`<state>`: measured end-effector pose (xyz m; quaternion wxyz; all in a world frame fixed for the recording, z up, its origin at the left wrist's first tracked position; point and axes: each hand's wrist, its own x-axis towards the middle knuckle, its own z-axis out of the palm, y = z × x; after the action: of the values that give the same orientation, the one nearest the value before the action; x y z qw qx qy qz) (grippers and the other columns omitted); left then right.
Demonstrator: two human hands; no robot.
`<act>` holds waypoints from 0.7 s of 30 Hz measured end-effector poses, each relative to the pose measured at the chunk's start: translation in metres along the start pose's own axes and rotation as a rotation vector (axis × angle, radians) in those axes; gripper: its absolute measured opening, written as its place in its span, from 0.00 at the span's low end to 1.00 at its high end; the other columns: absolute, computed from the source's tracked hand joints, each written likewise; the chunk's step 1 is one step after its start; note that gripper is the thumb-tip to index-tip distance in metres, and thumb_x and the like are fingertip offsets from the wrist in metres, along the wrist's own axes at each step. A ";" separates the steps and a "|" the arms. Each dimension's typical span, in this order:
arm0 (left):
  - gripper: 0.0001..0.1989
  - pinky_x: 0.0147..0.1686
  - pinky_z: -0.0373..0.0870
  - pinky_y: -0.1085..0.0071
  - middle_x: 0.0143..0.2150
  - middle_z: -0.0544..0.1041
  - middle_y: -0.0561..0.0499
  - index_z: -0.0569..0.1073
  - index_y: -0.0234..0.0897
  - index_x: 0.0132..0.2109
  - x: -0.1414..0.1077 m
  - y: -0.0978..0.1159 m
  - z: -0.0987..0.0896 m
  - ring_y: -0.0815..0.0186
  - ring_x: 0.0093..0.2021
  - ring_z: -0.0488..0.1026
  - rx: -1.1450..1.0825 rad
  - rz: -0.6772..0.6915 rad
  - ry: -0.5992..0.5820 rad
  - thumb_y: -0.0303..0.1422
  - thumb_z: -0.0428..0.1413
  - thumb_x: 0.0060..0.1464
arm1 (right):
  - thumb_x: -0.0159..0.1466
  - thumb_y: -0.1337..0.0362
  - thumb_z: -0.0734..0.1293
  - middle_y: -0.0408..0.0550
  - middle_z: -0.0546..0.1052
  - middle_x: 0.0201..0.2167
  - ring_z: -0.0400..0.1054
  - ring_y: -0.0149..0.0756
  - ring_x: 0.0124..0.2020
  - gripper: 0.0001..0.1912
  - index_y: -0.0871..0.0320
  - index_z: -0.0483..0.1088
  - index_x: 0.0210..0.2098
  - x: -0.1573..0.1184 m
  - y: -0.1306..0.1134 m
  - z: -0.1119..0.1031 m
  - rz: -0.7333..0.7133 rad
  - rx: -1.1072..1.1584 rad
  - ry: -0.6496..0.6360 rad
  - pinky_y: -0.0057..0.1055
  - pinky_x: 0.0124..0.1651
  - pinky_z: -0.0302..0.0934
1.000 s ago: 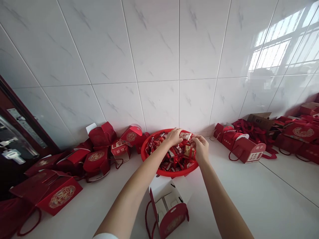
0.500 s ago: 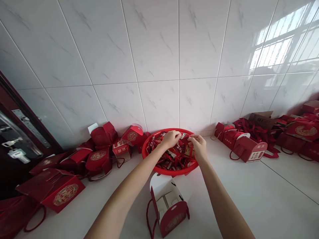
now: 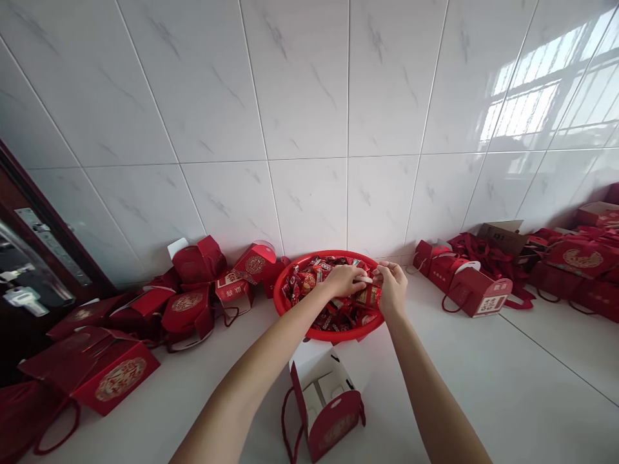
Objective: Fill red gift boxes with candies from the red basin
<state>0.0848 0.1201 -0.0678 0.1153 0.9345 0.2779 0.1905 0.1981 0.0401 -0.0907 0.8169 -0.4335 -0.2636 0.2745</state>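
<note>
A round red basin (image 3: 333,334) stands near the tiled wall, full of small red-wrapped packets (image 3: 309,278). Over its right half is my left hand (image 3: 346,281), fingers closed, with a small whitish item between thumb and fingers that is too small to name. Close beside it, at the basin's right rim, my right hand (image 3: 392,283) is pinched; whatever it holds is hidden. Below the basin, between my forearms, an open red box (image 3: 337,428) with a white inside and a red cord handle sits on the white surface. White inner flaps show within it.
Several red gift boxes (image 3: 187,309) are piled on the left beside a dark door (image 3: 14,212) with keys. More red boxes (image 3: 483,293) and red bags (image 3: 585,258) line the wall on the right. A tiled wall (image 3: 309,96) rises behind.
My left hand has moved right and slightly down, closer to my right hand. My right hand has shifted slightly right. The view has turned a little.
</note>
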 end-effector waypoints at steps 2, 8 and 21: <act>0.08 0.42 0.72 0.68 0.39 0.83 0.51 0.80 0.43 0.41 -0.003 -0.001 -0.004 0.58 0.42 0.80 -0.005 -0.044 0.080 0.35 0.56 0.62 | 0.48 0.57 0.71 0.38 0.70 0.20 0.62 0.29 0.21 0.12 0.55 0.66 0.27 -0.001 0.000 0.001 0.009 -0.011 -0.033 0.28 0.26 0.61; 0.20 0.40 0.71 0.66 0.39 0.79 0.44 0.77 0.37 0.38 -0.010 0.011 -0.018 0.59 0.39 0.76 -0.019 -0.091 0.305 0.38 0.43 0.70 | 0.50 0.49 0.74 0.44 0.76 0.23 0.70 0.35 0.25 0.17 0.57 0.73 0.28 -0.006 -0.004 0.007 0.121 -0.063 -0.207 0.30 0.26 0.65; 0.12 0.47 0.73 0.65 0.38 0.81 0.48 0.81 0.39 0.34 -0.039 0.006 -0.017 0.58 0.43 0.77 0.003 0.053 -0.016 0.20 0.57 0.46 | 0.49 0.49 0.74 0.42 0.78 0.27 0.74 0.38 0.27 0.20 0.54 0.71 0.34 -0.004 -0.005 0.006 0.137 -0.021 -0.193 0.31 0.26 0.68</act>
<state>0.0503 0.0954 -0.0619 0.1111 0.9431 0.2525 0.1854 0.1925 0.0387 -0.0842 0.7623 -0.4308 -0.3137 0.3674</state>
